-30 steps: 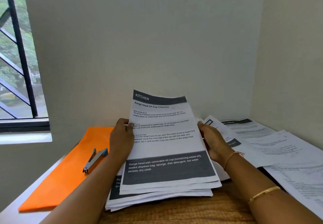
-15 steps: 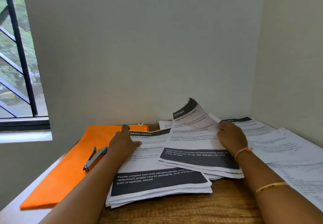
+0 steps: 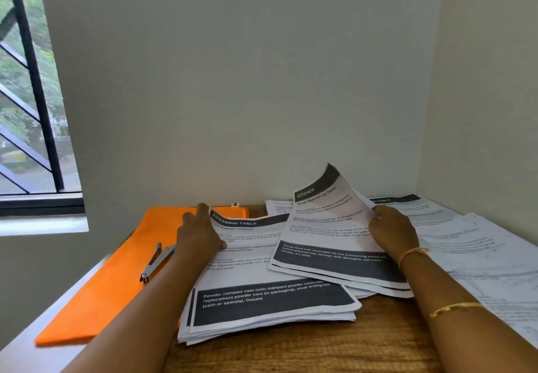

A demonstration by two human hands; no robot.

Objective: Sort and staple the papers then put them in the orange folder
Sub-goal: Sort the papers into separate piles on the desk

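Hands apart, the left hand (image 3: 201,235) lies along the left edge of the stack (image 3: 270,300), thumb on the top sheet and a finger reaching its far left corner; whether any fingers are tucked beneath cannot be told. The right hand (image 3: 393,233) grips the KITCHEN sheets (image 3: 326,241) by their right edge, with the far end lifted and curling. Nearest, the stack sits close to the front edge of the desk (image 3: 291,352), its sheets fanned and out of line. Paper like this is probably light, limp and slippery sheet on sheet, so it is best pinched at an edge or corner with the other hand holding down what lies below, and squared up before stapling. The KITCHEN sheets overlap the right side of the stack and sag wherever they are unsupported. To the left, the orange folder (image 3: 116,285) lies flat along the left edge, and the stapler (image 3: 158,262) rests on top of it, so the stapler likely has to come off before the folder can open. Loose sheets (image 3: 480,256) cover the right side up to the far right corner, leaving little bare room for new piles. Beyond are a plain wall (image 3: 247,81) and a barred window (image 3: 29,110) on the left.
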